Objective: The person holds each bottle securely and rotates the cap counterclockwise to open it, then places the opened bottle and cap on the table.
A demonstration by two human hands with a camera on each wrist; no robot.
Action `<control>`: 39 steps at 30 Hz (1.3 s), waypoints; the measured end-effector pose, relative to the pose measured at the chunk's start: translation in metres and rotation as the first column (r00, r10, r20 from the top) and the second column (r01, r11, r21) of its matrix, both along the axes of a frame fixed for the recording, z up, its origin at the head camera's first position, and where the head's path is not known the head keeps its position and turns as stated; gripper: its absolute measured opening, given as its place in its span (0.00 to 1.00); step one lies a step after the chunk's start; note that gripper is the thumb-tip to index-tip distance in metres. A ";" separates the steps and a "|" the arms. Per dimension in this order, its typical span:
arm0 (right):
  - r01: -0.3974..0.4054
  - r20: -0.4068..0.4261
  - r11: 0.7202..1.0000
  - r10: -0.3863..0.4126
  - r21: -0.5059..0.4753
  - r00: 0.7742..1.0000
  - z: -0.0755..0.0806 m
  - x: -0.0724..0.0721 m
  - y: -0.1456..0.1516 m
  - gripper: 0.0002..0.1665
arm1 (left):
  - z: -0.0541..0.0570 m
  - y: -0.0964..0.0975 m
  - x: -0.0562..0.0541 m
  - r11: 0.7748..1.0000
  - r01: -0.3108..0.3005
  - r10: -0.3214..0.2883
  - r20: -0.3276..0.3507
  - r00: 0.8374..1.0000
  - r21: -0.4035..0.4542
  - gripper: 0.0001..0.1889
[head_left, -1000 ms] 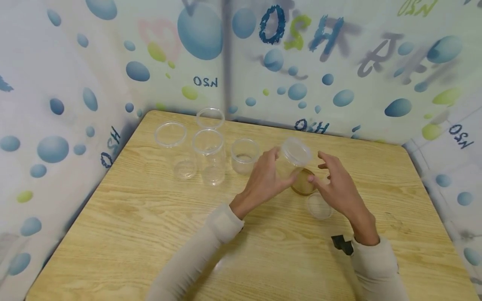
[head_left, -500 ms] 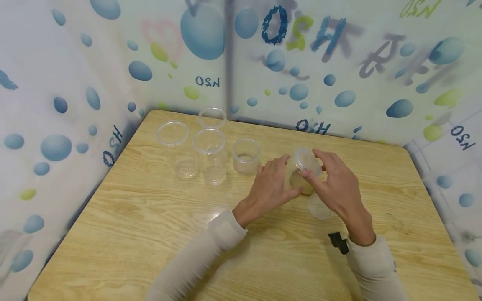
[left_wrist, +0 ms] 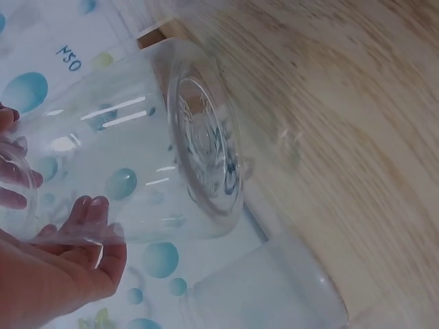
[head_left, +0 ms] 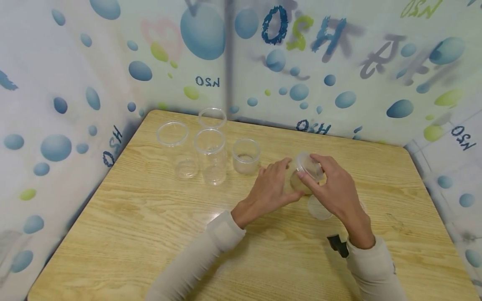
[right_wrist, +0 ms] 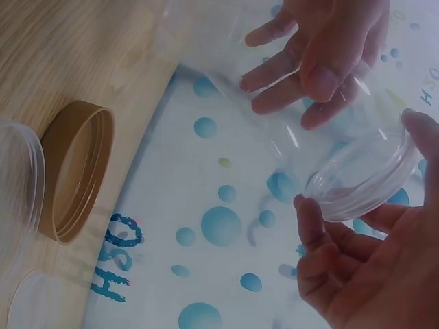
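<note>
In the head view a clear plastic jar [head_left: 299, 184] lies tilted between both hands, its mouth toward the right. My left hand [head_left: 265, 188] holds it round the body; the left wrist view shows the ridged jar base [left_wrist: 206, 147] pointing away from the fingers. A clear lid [right_wrist: 363, 181] covers the jar's mouth, and my right hand [head_left: 335, 186] grips its rim between thumb and fingers. Below the hands, a brown ring-shaped lid [right_wrist: 75, 171] is on the table beside a flat clear disc [head_left: 319, 208].
Several clear open containers stand left of the hands: a wide tall one [head_left: 172, 134], a narrower tall one [head_left: 210, 155], another behind it [head_left: 212, 118], and a short tub [head_left: 246, 161]. A patterned wall [head_left: 282, 100] borders the table [head_left: 150, 234] at the back.
The right hand was apart from the jar and has come over to grip its lid. The jar has shifted slightly right and down and turned its lid toward the right hand.
</note>
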State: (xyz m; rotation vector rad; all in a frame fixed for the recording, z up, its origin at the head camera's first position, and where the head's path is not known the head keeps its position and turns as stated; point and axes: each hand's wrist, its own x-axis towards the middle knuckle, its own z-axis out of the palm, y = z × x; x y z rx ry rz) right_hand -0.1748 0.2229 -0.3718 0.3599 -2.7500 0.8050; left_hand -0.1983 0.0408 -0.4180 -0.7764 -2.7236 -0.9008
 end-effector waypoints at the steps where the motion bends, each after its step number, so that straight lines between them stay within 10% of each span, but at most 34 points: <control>1: -0.011 0.005 1.000 0.011 -0.011 1.000 0.000 0.000 0.000 0.36 | 0.000 -0.001 0.000 1.000 0.009 -0.009 0.016 1.000 0.013 0.46; 14: -0.132 -0.054 0.989 0.129 -0.063 0.990 0.003 0.000 -0.001 0.33 | 0.007 -0.012 -0.001 0.996 0.042 -0.050 0.098 0.994 0.082 0.47; 39: -0.265 -0.070 0.951 0.257 -0.157 0.964 0.009 0.001 0.004 0.46 | 0.011 -0.018 -0.006 0.989 0.091 -0.095 0.036 0.995 0.117 0.47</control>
